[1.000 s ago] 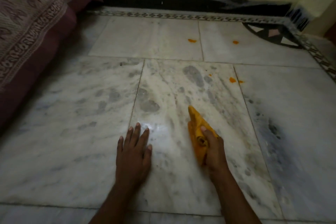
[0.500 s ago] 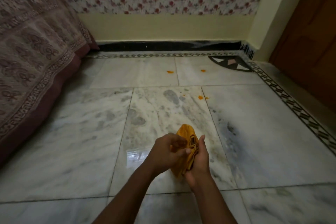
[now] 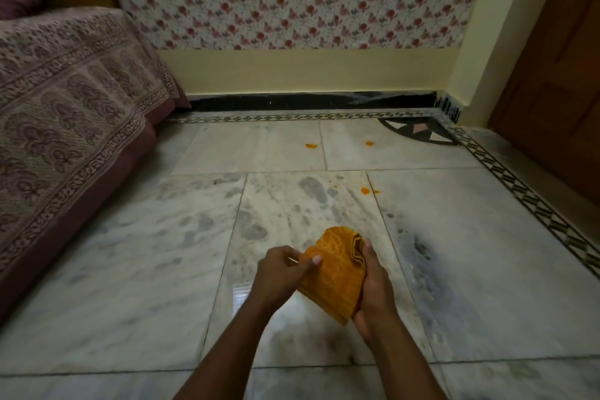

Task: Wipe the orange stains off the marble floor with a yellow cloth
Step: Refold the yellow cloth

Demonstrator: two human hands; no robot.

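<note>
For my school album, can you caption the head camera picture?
Both hands, left and right, hold a yellow cloth above the marble floor; orange stains remain.

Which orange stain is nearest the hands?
The stain by the tile seam, right of the grey footprint mark; the other two lie farther off, near the patterned border.

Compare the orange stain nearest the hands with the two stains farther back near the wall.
The nearest stain straddles a tile joint with small specks trailing beside it; the far-left stain and far-right stain each sit alone on either side of another joint. The nearest one looks larger, perhaps only from closeness. All are orange, unwiped, on the marble floor.
</note>
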